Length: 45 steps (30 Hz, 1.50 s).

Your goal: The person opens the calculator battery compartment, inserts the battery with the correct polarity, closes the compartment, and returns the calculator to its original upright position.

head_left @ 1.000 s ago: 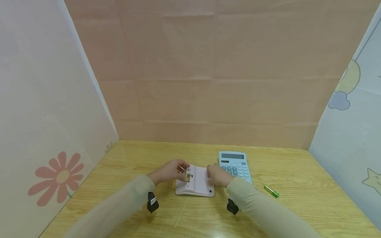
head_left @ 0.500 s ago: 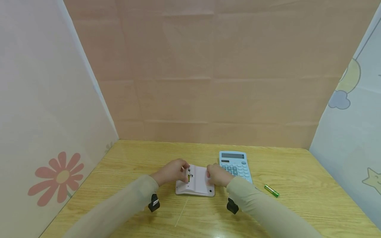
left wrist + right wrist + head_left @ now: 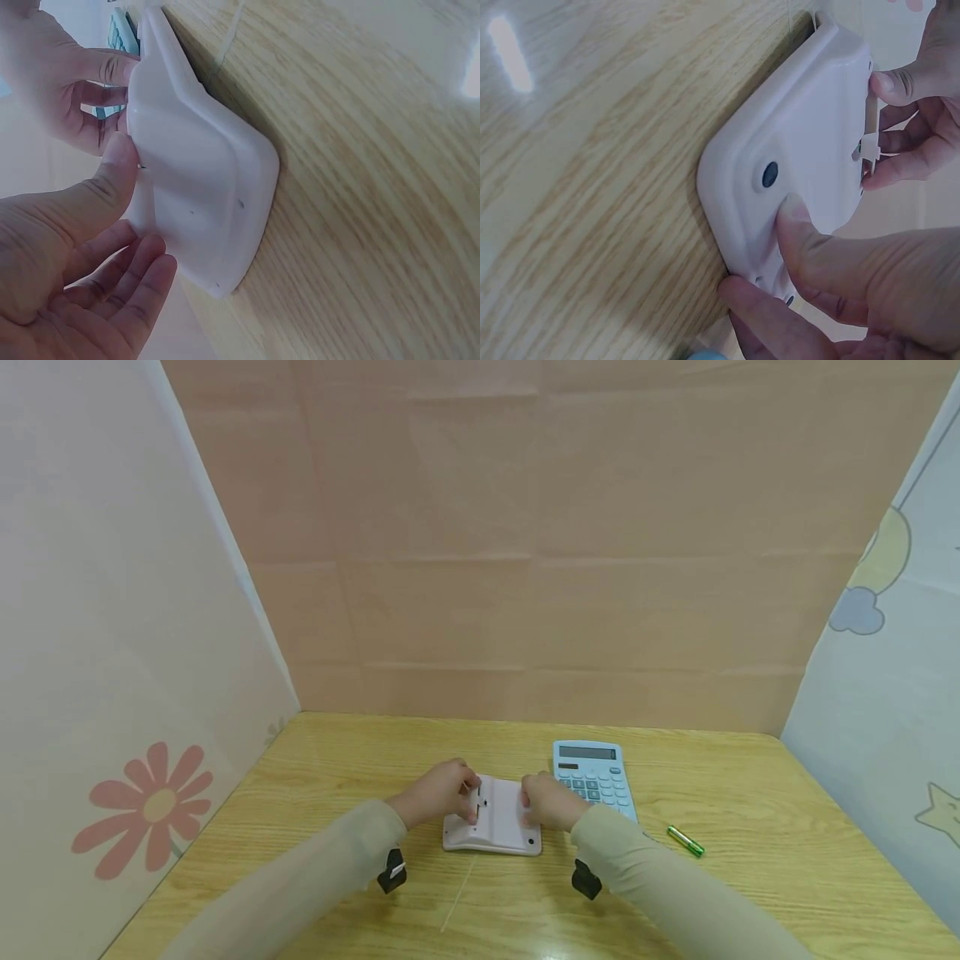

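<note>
A pale pink calculator [image 3: 508,828] lies face down on the table, its back upward. My left hand [image 3: 442,793] pinches a small pale battery cover [image 3: 871,147] between thumb and fingers, over the compartment at the calculator's left part. In the right wrist view a tab of this cover stands out a little from the back, so it does not look flush. My right hand [image 3: 553,802] grips the calculator's right edge, the thumb on its back near a black rubber foot [image 3: 770,175] and the fingers at the side. The inside of the compartment is hidden.
Right behind my right hand lies a light blue calculator [image 3: 588,768], face up, its lower part partly covered by the hand. A green battery [image 3: 686,841] rests farther right on the wooden table [image 3: 360,743]. Cloth walls [image 3: 525,610] stand around the table's back and sides.
My left hand has shifted slightly right with the battery cover, lowering it over the compartment. The green battery visible inside earlier is now covered. My right hand stays in place.
</note>
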Available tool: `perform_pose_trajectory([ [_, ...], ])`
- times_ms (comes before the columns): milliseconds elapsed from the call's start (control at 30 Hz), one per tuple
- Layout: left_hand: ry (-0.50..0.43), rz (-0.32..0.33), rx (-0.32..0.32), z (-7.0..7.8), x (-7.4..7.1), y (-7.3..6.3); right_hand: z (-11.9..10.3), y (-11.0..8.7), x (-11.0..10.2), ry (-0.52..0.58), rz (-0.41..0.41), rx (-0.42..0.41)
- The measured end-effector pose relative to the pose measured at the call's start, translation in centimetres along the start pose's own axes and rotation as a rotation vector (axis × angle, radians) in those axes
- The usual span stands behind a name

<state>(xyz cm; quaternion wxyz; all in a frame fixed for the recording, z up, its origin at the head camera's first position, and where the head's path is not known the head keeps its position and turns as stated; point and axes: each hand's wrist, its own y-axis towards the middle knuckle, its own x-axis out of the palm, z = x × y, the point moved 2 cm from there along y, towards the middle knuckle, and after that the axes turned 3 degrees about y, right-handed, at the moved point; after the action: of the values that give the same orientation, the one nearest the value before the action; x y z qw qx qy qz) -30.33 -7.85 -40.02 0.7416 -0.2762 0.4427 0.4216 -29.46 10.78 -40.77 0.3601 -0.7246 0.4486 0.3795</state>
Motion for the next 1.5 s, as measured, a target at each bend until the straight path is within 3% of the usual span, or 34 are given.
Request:
perform_pose_trajectory([
  [1067,-0.03,-0.013,-0.016,-0.1,0.2,0.1,0.1,0.1,0.0,-0.004,-0.005,0.002],
  [1200,-0.078,-0.023,-0.021,-0.4,0.0,0.2,0.1,0.2,0.1,-0.003,-0.013,0.008],
  [1400,-0.2,-0.031,-0.082,-1.4,-0.2,0.5,0.2,0.2,0.2,-0.01,-0.017,0.024],
  [1500,-0.249,-0.049,-0.159,-1.8,-0.2,0.7,0.2,0.1,0.1,-0.014,-0.016,0.024],
])
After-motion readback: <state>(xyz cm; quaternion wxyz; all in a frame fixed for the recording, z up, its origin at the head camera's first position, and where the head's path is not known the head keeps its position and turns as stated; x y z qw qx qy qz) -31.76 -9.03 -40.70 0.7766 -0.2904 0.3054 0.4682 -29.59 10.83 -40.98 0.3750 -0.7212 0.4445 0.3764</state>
